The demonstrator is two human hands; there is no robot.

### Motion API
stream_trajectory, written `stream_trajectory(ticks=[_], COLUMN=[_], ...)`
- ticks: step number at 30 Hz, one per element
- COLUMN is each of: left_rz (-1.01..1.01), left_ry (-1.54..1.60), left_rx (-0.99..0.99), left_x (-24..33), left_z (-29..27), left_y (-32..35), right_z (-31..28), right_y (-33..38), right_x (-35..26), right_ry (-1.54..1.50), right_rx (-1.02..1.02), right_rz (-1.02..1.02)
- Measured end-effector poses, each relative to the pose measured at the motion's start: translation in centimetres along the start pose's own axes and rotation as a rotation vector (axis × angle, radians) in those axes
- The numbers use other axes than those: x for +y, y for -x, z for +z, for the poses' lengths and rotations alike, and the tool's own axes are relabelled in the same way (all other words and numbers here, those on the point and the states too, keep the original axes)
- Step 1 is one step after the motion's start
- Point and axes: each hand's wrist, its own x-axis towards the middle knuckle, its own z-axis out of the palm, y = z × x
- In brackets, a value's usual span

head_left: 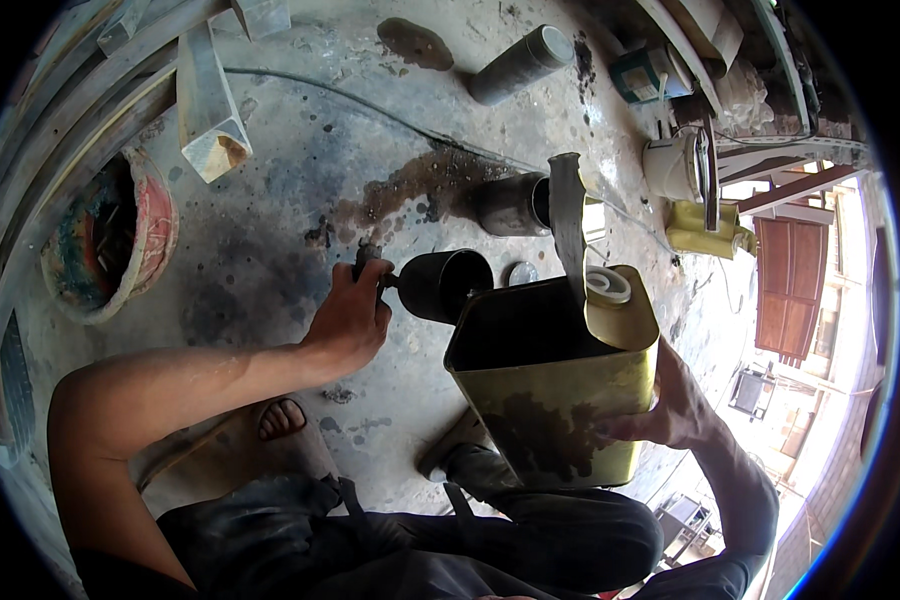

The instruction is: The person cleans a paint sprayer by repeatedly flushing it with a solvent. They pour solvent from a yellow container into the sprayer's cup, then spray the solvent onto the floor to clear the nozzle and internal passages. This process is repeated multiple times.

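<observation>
My left hand (348,325) is closed round the handle of what looks like a spray gun, whose dark round cup (432,285) points its open mouth to the right. Against that mouth leans the near corner of a rectangular yellow-green metal tin (570,400), stained dark down its side. My right hand (660,405) grips the tin from its right side and holds it tilted. The tin's cut top (570,230) is bent upward, with a white round spout cap (608,284) beside it. Inside, the tin looks dark; whether liquid flows cannot be made out.
On the stained concrete floor behind the cup lie a dark metal can (513,205) and a small round lid (520,273). A grey cylinder (522,65) lies farther back, near a hose (370,103). A paint-smeared bucket (155,225) stands left; white pails (673,168) and timber are at right.
</observation>
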Motion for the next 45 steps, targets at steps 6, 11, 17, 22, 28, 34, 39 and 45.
stream_trajectory(ticks=[6,11,17,22,28,34,39,45], left_rz=[-0.012,-0.045,-0.073,-0.093,-0.08,-0.256,-0.304,-0.284], left_ry=[-0.021,-0.01,-0.021,-0.01,-0.045,0.377,0.433,0.393], left_rx=[-0.009,-0.034,-0.037,-0.073,-0.051,-0.022,-0.002,0.038], left_x=[0.3,0.7,0.9,0.8,-0.5,-2.6,-4.4,-3.9], left_z=[0.2,0.2,-0.3,-0.4,-1.1,-4.8,-4.9,-7.1], left_y=[-0.2,-0.1,-0.1,-0.6,-1.4,0.4,2.6,6.0], right_z=[-0.6,-0.8,-0.2,0.3,-0.2,-4.5,-8.5,-11.1], right_y=[-0.1,-0.5,-0.6,-0.2,1.2,-1.0,-3.9,-6.5], right_x=[-0.7,-0.1,1.7,7.2,15.8,25.0,32.5,39.5], right_ry=[0.072,0.092,0.161,0.166,-0.175,-0.341,-0.125,-0.148], right_rx=[-0.01,-0.025,-0.006,0.072,0.439,1.007,1.514,1.721], right_rz=[-0.03,-0.114,-0.233,-0.275,-0.047,-0.171,0.005,0.017])
